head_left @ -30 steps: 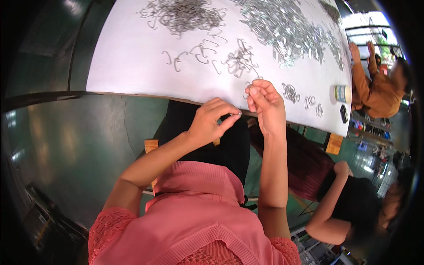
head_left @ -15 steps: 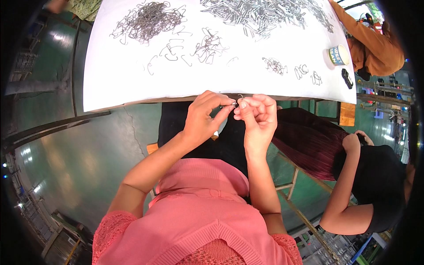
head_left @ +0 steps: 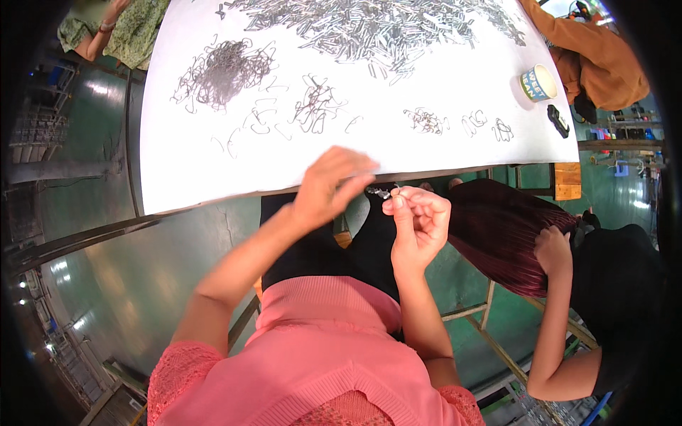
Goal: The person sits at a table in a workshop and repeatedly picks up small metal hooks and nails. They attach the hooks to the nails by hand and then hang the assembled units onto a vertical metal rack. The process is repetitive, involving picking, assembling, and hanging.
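My right hand [head_left: 419, 216] is closed in a pinch, just off the table's near edge, on a small wire hook [head_left: 397, 188]. Beside the pinch, a small shiny metal piece [head_left: 380, 192] juts to the left; whether it is joined to the hook is too small to tell. My left hand [head_left: 328, 186] is a little to the left, smeared by motion, its fingers stretched and the thumb apart, with nothing visible in them. Beyond my hands lie a loose cluster of bent wire hooks [head_left: 316, 104] and a smaller heap of wire pieces [head_left: 426, 121].
The white-covered table [head_left: 298, 167] bears a dense pile of dark wire hooks [head_left: 226, 73] and a wide spread of small metal pieces [head_left: 355, 32]. A paper cup [head_left: 538, 83] and a black object [head_left: 558, 121] are at the right. A person in black [head_left: 611, 305] is close on my right.
My left hand has come away from the shiny piece by my right fingers. The view has shifted, so the table's near edge appears lower. A person's arm has come into view at the far left.
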Action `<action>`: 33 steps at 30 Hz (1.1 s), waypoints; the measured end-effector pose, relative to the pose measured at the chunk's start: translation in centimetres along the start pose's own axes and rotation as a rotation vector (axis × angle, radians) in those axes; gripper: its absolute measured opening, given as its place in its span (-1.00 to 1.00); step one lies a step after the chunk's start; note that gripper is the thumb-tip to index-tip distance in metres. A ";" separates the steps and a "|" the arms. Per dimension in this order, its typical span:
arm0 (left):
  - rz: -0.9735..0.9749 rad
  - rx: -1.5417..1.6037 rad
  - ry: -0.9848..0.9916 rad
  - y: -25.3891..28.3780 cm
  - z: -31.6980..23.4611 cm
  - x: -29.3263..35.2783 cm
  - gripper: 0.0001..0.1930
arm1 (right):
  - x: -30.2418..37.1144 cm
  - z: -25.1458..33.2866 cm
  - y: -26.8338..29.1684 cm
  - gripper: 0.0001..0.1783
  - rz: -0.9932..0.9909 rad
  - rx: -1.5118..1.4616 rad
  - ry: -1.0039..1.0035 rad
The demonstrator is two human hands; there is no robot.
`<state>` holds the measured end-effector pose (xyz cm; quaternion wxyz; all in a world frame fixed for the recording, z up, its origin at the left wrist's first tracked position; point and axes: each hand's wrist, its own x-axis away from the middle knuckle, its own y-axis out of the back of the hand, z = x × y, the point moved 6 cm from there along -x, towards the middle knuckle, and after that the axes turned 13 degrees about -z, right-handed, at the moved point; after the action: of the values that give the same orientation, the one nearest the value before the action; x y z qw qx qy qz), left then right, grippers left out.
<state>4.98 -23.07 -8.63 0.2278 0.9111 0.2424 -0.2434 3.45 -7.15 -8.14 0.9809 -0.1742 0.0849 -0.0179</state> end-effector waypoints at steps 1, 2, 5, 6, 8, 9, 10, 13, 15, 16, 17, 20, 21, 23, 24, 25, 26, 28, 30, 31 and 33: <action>0.040 -0.081 0.002 -0.2 1.5 -1.5 -0.84 | -0.2 0.1 0.2 -0.77 -0.003 0.014 0.006; 0.023 -0.139 0.014 -0.7 3.6 -3.1 -0.85 | -0.3 0.2 0.4 -0.77 -0.006 0.030 0.014; -0.023 -0.303 -0.145 -3.3 7.6 -9.4 -0.86 | -0.9 0.5 1.2 -0.78 -0.016 0.063 0.041; -0.017 -0.344 -0.165 -4.4 8.7 -11.1 -0.85 | -1.1 0.5 1.5 -0.78 -0.025 0.068 0.047; -0.010 -0.504 -0.229 -5.6 11.3 -13.3 -0.84 | -1.1 0.6 1.4 -0.78 -0.018 0.070 0.043; -0.002 -0.577 -0.262 -6.2 11.7 -14.1 -0.84 | -1.1 0.6 1.4 -0.78 -0.021 0.067 0.044; 0.059 -0.673 -0.254 -6.9 12.5 -14.5 -0.79 | -1.1 0.6 1.5 -0.78 -0.024 0.063 0.046; 0.238 -0.872 -0.282 -8.4 13.4 -15.5 -0.75 | -0.9 0.5 1.6 -0.79 -0.035 0.050 0.050; 0.219 -0.836 -0.327 -8.0 13.0 -15.7 -0.72 | -0.7 0.5 1.7 -0.80 -0.038 0.059 0.052; 0.199 -0.810 -0.334 -7.6 13.1 -15.9 -0.73 | -0.6 0.4 1.6 -0.81 -0.032 0.037 0.048; 0.183 -0.777 -0.339 -7.3 12.7 -15.9 -0.73 | -0.5 0.4 1.6 -0.81 -0.031 0.043 0.052; 0.091 -0.547 0.036 -5.4 11.8 -15.3 -0.84 | -0.3 0.3 1.5 -0.83 -0.024 0.062 0.055; 0.062 -0.461 0.189 -4.8 11.0 -14.4 -0.85 | -0.2 0.2 1.5 -0.83 -0.020 0.067 0.058; 0.136 -0.231 0.338 -3.9 8.9 -11.5 -0.79 | 0.1 0.1 1.5 -0.83 -0.007 0.077 0.062; 0.181 -0.121 0.422 -3.5 7.4 -9.7 -0.80 | 0.3 0.0 1.4 -0.84 0.002 0.077 0.066; 0.224 -0.018 0.522 -3.1 5.9 -7.9 -0.81 | 0.4 -0.1 1.3 -0.84 0.008 0.080 0.075; 0.264 0.087 0.621 -2.8 4.3 -6.1 -0.82 | 0.6 -0.1 1.1 -0.83 0.016 0.083 0.086; 0.283 0.214 0.697 -1.9 1.1 -3.6 -0.85 | 0.9 -0.1 0.9 -0.84 0.034 0.075 0.100; 0.278 0.233 0.730 -0.9 -0.9 -2.5 -0.86 | 1.1 0.0 0.6 -0.84 0.044 0.078 0.116; 0.274 0.241 0.723 -0.6 -1.7 -2.2 -0.87 | 1.2 0.1 0.4 -0.84 0.048 0.080 0.126; 0.243 0.263 0.690 -0.1 -2.3 -1.7 -0.87 | 1.3 0.3 0.2 -0.84 0.042 0.094 0.134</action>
<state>4.40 -22.29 -5.96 0.0411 0.9829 0.1619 0.0772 4.81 -6.94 -8.13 0.9803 -0.1246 0.1528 -0.0128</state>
